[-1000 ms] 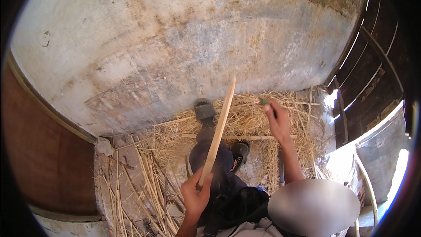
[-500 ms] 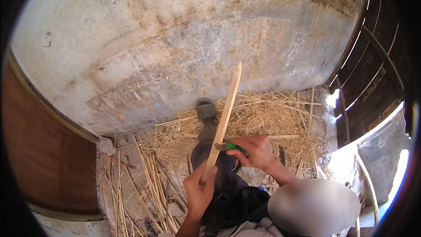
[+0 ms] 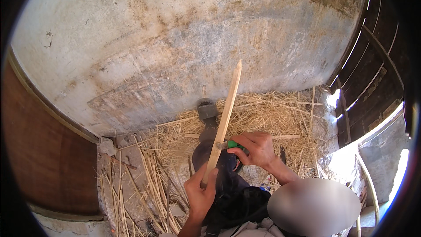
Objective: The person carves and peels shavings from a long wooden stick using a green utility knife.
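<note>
A long pale wooden strip (image 3: 228, 107), pointed at its top end, slants up and to the right in front of me. My left hand (image 3: 201, 192) is closed round its lower end, thumb along the near side. In my right hand (image 3: 255, 149) is a knife with a green handle (image 3: 236, 145), fingers wrapped round the grip. Its short blade (image 3: 222, 145) lies against the strip's right side, a little above my left hand. The end of the strip inside my left palm is partly hidden.
Curly shavings (image 3: 272, 116) heap along the foot of a stained wall (image 3: 175, 52). Long thin strips (image 3: 153, 184) lie on the floor at left. A brown panel (image 3: 48, 149) stands at far left, dark slatted boards (image 3: 372, 61) at right. My leg stretches beneath the strip.
Very little differs. The knife has shifted slightly, its blade still against the strip, and the strip's tip sits a touch higher. Both hands keep their hold.
</note>
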A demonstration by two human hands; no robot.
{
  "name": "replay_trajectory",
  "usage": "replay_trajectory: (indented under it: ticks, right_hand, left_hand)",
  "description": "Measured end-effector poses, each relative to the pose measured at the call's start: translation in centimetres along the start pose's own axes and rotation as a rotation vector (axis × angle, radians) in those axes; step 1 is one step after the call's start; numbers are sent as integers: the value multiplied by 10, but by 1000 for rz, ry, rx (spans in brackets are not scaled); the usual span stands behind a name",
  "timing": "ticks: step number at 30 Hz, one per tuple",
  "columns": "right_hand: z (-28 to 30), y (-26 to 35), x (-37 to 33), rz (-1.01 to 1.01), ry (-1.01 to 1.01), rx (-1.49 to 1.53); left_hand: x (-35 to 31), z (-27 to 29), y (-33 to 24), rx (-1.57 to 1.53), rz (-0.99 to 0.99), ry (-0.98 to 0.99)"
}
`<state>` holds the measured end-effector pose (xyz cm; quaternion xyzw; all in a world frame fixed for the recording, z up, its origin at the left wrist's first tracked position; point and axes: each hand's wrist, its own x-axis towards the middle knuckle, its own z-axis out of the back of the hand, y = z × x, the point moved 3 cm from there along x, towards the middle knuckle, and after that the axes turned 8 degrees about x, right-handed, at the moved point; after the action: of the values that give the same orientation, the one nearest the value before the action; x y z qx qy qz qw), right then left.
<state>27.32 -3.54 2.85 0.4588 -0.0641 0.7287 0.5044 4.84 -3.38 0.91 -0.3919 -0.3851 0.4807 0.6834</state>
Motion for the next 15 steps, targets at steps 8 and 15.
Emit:
replay_trajectory:
  ticks: [8, 15]
  right_hand:
    - [0, -8, 3, -8, -45, 1]
    - [18, -70, 26, -249, -179, -28]
  left_hand:
    - [-2, 2, -2, 8, 17, -17]
    - [-23, -1, 20, -41, 125, 70]
